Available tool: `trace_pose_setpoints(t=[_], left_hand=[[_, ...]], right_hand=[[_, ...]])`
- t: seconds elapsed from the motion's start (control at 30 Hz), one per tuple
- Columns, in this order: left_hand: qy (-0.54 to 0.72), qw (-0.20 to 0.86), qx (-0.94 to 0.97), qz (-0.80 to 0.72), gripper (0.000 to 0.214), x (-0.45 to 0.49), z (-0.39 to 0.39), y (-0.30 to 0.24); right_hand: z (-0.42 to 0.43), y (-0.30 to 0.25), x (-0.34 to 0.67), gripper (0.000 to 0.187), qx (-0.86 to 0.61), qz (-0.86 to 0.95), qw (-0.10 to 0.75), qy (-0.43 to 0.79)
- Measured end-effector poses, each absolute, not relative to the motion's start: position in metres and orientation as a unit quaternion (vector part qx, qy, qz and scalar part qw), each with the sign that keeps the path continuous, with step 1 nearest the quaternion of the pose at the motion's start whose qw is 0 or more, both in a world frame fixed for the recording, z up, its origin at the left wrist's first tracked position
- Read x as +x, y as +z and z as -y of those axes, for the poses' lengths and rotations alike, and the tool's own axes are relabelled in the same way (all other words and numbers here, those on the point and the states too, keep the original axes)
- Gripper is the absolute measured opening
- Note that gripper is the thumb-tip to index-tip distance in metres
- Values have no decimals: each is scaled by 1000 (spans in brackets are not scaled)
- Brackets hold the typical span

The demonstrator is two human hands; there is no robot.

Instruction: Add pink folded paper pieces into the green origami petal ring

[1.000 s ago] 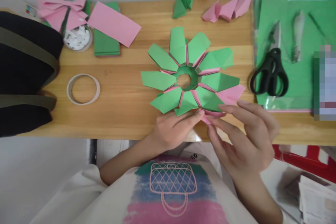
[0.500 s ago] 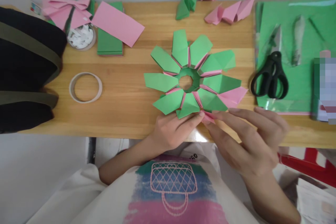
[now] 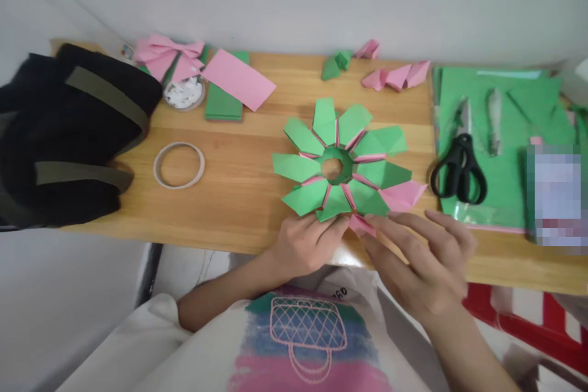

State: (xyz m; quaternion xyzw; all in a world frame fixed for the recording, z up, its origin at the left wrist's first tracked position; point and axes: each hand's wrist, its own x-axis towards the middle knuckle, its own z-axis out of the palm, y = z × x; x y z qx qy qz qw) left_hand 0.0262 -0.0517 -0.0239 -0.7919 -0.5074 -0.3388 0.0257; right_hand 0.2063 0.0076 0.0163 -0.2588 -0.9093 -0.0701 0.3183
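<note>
A ring-shaped folded paper flower (image 3: pixel 301 163), with green petals and pink edges between them, lies near the table's front edge. My left hand (image 3: pixel 305 245) is closed on the flower's near side, its fingertips by a bent green petal. At that same edge my right hand (image 3: pixel 422 257) pinches a small pink folded paper piece (image 3: pixel 362 225) between thumb and forefinger, the other fingers spread. Another pink petal (image 3: pixel 404 196) sticks out from the flower's right side. How the pinched piece joins the green petals is partly hidden by my fingers.
Black scissors (image 3: pixel 459 168) and a cutter (image 3: pixel 495 122) lie on green sheets (image 3: pixel 505 208) at right. Loose pink folded pieces (image 3: pixel 397 76) and a green one (image 3: pixel 336 65) sit behind. At left are a tape roll (image 3: pixel 158 165), a pink bow (image 3: pixel 168 55), cut cards (image 3: pixel 241 79) and a black bag (image 3: pixel 105 98).
The view has tilted up and shifted, so the table appears lower and more of the wall shows. Both hands keep nearly the same hold at the flower's near edge.
</note>
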Motion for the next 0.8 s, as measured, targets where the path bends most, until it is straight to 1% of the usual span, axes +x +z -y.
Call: trace_pose_setpoints(t=[0.13,0.2,0.33,0.47,0.53,0.6,0.7,0.8], left_hand=[[-321,23,-791,520,27,25,52,-20],[-342,46,-784,516,28,26,50,-22],[-363,68,-763,530,29,27,48,-28],[-319,96,-768,547,28,10,64,-29],[-271,105,-755,588,29,-13,75,-26],[-229,114,-677,690,30,-45,84,-20],[-200,127,-576,782,26,-93,85,-12],[-169,92,-535,823,18,-123,79,-10]], right_hand=[[-7,18,206,11,-261,915,303,-45],[-9,17,206,11,-255,916,308,-37],[-14,16,202,12,-258,921,291,-37],[-15,15,196,8,-247,923,289,-60],[-14,13,193,6,-247,926,278,-69],[-12,11,192,7,-250,929,263,-75],[-7,9,190,8,-257,929,253,-83],[-1,11,190,9,-263,926,258,-81]])
